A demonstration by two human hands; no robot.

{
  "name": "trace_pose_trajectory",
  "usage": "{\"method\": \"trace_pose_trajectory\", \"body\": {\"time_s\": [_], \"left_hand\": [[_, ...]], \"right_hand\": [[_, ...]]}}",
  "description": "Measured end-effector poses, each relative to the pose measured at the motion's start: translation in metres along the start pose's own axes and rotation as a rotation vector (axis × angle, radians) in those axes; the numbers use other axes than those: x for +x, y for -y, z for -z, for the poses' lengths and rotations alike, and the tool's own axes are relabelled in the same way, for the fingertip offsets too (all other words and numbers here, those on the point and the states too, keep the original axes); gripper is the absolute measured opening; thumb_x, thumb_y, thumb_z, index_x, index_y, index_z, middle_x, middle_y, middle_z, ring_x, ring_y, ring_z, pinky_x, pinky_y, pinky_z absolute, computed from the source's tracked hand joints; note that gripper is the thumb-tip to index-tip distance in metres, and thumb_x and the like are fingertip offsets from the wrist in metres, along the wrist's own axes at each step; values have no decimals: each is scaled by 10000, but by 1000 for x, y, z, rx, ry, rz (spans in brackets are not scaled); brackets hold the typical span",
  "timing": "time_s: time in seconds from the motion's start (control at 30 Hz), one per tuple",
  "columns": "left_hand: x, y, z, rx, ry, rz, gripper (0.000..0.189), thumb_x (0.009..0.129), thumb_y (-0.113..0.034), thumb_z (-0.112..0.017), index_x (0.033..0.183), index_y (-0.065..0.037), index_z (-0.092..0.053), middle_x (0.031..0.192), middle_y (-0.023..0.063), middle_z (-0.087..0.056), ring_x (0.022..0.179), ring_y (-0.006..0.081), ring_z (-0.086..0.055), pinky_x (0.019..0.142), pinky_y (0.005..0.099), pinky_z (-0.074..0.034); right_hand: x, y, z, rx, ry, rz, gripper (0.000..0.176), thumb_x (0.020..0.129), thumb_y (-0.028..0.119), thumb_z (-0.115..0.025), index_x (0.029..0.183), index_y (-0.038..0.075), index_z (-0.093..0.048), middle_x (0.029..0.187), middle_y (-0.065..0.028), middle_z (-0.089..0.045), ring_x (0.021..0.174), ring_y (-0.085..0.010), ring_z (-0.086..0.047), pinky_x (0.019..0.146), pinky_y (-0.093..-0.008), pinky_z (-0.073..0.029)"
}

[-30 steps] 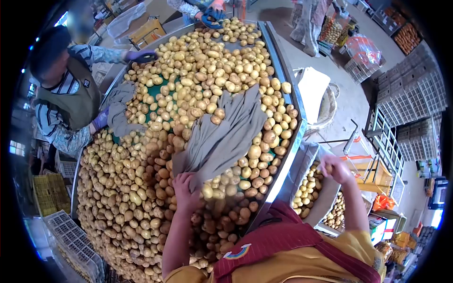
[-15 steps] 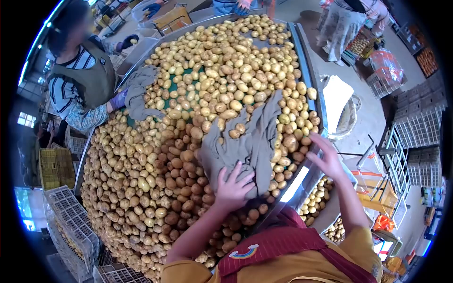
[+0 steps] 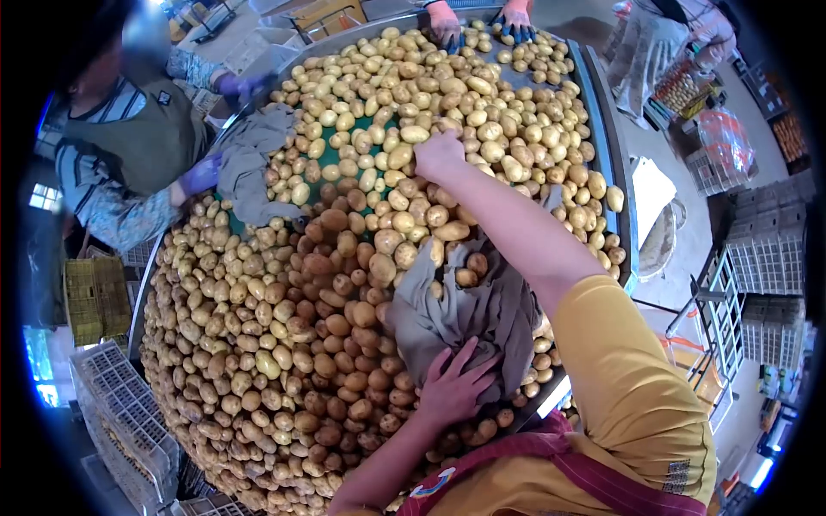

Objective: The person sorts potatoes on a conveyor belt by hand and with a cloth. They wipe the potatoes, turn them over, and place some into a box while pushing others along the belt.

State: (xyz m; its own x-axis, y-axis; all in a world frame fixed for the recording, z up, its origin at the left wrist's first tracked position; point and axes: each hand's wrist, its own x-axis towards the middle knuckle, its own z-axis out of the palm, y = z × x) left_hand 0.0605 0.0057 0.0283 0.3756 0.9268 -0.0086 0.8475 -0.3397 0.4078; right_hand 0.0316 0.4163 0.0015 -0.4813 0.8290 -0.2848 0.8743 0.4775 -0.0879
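Scene viewed by single head camera, worn above near edge of potato pile [image 3: 284, 344]. View aimed forward and steeply down across pile. Near side of pile seen from close above, far side from farther off. Wide, curved field given, with corners blacked out. Co-worker [image 3: 142, 138] framed left of pile, stacked crates [image 3: 766, 258] well right of pile, gloved hands [image 3: 518, 19] at pile's far edge, wearer's yellow sleeve [image 3: 637, 370] at pile's near right.

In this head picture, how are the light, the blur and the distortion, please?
Head view: strong wide-lens curving, black corners; shadow darkens the central potatoes; glare whitens the near table edge; the co-worker's upper glove looks smeared; the left hand is fairly clear.
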Motion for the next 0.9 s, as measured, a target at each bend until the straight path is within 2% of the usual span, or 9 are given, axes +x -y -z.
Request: {"method": "trace_pose_trajectory", "body": {"time_s": [0.13, 0.23, 0.27, 0.37, 0.4, 0.47, 0.63, 0.8, 0.9], "left_hand": [[-1, 2, -3, 26, -18, -15, 546, 612, -297, -827, 1142, -319, -697, 1560, -160, -450, 1536, 198, -284, 1097, 529, -305], [1, -2, 8, -34, 12, 12, 442, 672, -292, -773, 1108, -271, -709, 1514, -129, -507, 1529, 195, -301, 1209, 473, -182], [0, -2, 7, -30, 10, 12, 447, 668, -294, -777, 1110, -271, -709, 1515, -128, -505, 1530, 198, -297, 1210, 474, -183], [0, 0, 1, -14, -3, -1, 457, 661, -293, -789, 1111, -268, -710, 1522, -119, -499, 1534, 222, -289, 1210, 488, -184], [0, 1, -2, -16, -24, -15, 456, 661, -293, -791, 1109, -264, -710, 1521, -109, -501, 1535, 233, -286, 1208, 493, -194], [0, 1, -2, -9, 68, 5, 599, 698, -266, -786, 1276, -316, -638, 1543, -109, -466, 1539, 205, -287, 1167, 548, -231], [-7, 1, -10, -90, -27, 23, 424, 662, -308, -783, 1065, -203, -704, 1326, -44, -612, 1416, 255, -431, 1160, 509, -292], [-65, 18, 18, -489, -301, 116, 412, 716, -329, -722, 1063, -109, -690, 1009, 82, -676, 1125, 319, -597, 1093, 487, -383], [-110, 11, 55, -1021, -512, 681, 392, 857, -345, -648, 1083, -26, -673, 1006, 118, -692, 1062, 295, -633, 1036, 444, -457]], "right_hand": [[-33, -11, 11, 150, -67, 55, 421, 845, 356, -719, 1211, 152, -681, 1238, -168, -618, 1230, -427, -502, 980, -481, -513], [-52, -56, -8, 607, -430, 344, 310, 882, 347, -710, 1073, 106, -673, 1065, -68, -679, 944, -272, -633, 807, -388, -521], [-79, -60, -13, 1314, -257, 278, 226, 932, 286, -662, 1050, 94, -661, 984, -17, -673, 826, -181, -627, 730, -324, -498], [-173, -76, 16, 2185, -32, -105, 286, 965, 321, -623, 1165, 116, -610, 1037, -13, -626, 950, -156, -608, 744, -309, -506], [-172, -109, -15, 2392, 290, 225, 339, 975, 396, -600, 1176, 122, -594, 1112, -84, -638, 1038, -220, -641, 779, -338, -538], [-209, -107, 8, 2365, 205, 134, 339, 983, 437, -582, 1100, 120, -608, 1058, -119, -640, 1027, -247, -648, 759, -337, -542], [-197, -137, -2, 1766, -106, -137, 182, 983, 264, -624, 892, 108, -597, 748, 4, -586, 776, -122, -611, 607, -288, -465], [-168, -132, -40, 1084, -557, -43, 339, 882, 138, -635, 1219, 131, -675, 1022, -34, -620, 873, -174, -637, 756, -324, -539], [-180, -91, -64, 580, -689, 213, 462, 803, 74, -637, 1257, 140, -689, 1225, -55, -619, 1013, -260, -653, 1009, -420, -511]]}}
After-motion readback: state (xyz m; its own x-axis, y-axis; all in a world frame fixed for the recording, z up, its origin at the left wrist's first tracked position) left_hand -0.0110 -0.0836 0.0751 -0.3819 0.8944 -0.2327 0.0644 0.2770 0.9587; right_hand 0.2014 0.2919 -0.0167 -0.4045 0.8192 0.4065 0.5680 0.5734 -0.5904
